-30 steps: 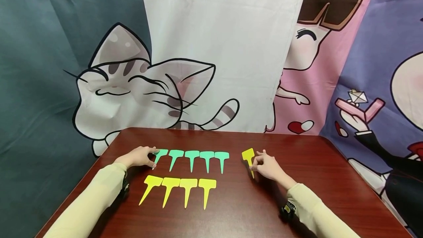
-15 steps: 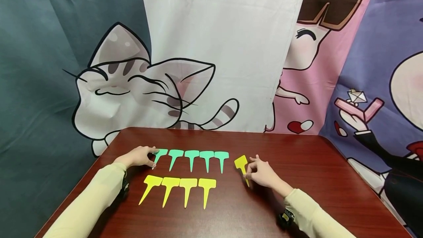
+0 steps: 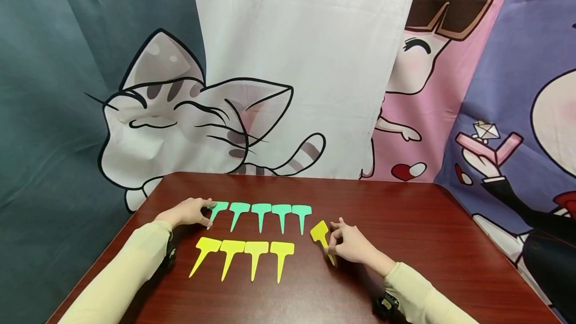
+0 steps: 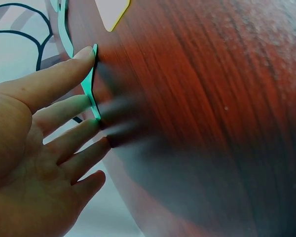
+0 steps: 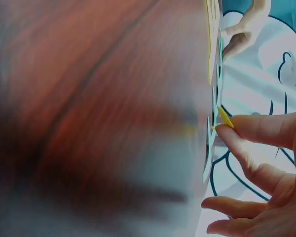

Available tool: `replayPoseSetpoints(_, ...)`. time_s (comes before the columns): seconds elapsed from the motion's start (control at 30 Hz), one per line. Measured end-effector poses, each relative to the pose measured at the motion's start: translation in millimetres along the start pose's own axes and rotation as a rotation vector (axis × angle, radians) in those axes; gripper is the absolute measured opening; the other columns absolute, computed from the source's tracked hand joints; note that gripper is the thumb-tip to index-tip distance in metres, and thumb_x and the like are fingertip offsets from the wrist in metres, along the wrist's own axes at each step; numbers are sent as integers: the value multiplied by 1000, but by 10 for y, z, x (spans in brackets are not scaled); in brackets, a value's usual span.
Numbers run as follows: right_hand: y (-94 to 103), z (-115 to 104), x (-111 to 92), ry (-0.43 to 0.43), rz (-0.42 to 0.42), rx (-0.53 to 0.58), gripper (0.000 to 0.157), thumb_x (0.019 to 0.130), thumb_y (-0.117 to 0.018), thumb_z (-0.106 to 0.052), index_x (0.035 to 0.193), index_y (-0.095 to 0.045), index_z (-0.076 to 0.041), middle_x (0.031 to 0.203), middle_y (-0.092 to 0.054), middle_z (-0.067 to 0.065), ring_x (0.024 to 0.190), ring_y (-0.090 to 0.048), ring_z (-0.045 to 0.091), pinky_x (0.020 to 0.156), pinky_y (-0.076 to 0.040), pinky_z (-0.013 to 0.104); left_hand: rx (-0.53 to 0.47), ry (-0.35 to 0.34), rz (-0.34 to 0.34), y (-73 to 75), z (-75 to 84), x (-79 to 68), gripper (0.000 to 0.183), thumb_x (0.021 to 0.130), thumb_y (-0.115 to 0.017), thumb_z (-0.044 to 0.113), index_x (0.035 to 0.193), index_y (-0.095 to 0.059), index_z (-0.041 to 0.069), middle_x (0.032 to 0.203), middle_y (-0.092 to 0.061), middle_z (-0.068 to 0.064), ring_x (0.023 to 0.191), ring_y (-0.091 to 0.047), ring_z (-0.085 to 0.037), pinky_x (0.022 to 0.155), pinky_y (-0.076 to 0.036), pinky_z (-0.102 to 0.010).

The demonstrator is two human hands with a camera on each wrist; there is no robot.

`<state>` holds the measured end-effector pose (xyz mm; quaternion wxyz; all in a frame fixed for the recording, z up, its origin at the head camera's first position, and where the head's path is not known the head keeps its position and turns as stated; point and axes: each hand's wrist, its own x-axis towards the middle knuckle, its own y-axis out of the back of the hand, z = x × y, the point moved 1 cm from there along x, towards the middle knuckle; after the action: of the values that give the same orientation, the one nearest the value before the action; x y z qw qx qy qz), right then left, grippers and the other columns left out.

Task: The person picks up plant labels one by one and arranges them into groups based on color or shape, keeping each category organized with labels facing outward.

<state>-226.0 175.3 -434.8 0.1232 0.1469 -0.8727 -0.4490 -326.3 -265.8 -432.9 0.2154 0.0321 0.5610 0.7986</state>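
My right hand (image 3: 353, 245) pinches the stem of a yellow T-shaped plant label (image 3: 319, 231) between thumb and index finger. The label is tilted, its head up to the left, right of the two rows. In the right wrist view, a sliver of that yellow label (image 5: 225, 117) shows at the fingertips, the other fingers spread. At the far left, my left hand (image 3: 188, 212) rests with extended fingers at the leftmost green plant label (image 3: 219, 207). The left wrist view has the thumb and fingertips touching this green label (image 4: 90, 86), partly covering it.
The other green labels (image 3: 261, 210) continue the back row to the right. Nearer the front lies a row of yellow labels (image 3: 256, 249), heads side by side, stems forward. A brown wooden table (image 3: 216, 304) bears everything, with a printed cartoon cloth (image 3: 315, 64) behind it.
My right hand has moved left and toward the front with the yellow label, which now leans more. My left hand and both rows have stayed in place.
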Motion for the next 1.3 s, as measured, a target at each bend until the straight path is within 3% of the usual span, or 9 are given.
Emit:
replayPoseSetpoints(0.33, -95, -105, -18, 50, -19, 1, 28, 76, -71, -9, 52, -59, -17, 129, -53, 32, 132, -33, 52, 102, -27, 68, -1, 8, -6, 1, -24, 15, 69, 80, -76, 28, 139, -49, 6, 149, -33, -24, 134, -29, -50, 100, -37, -60)
replayPoseSetpoints(0.7, -176, -195, -59, 59, -30, -24, 30, 73, -77, -11, 49, -61, -16, 131, -53, 31, 134, -31, 52, 95, -15, 80, -16, 16, -12, 17, -15, 11, 69, 80, -76, 27, 140, -48, 7, 150, -32, -24, 135, -27, -49, 101, -36, -60)
replayPoseSetpoints(1.03, -223, -307, -71, -18, 31, -93, 35, 65, -83, -13, 44, -55, -15, 125, -59, 27, 131, -40, 46, 96, -21, 78, -13, 9, -9, 14, -7, 1, 69, 80, -76, 28, 139, -48, 6, 149, -33, -25, 135, -27, -50, 100, -36, -61)
replayPoseSetpoints(1.3, -289, -368, -72, -92, 62, -155, 36, 64, -83, -18, 41, -55, -19, 120, -64, 20, 131, -44, 39, 102, -20, 73, -9, 7, -7, 16, -14, 4, 69, 80, -76, 29, 139, -49, 6, 149, -33, -25, 134, -27, -50, 100, -36, -61)
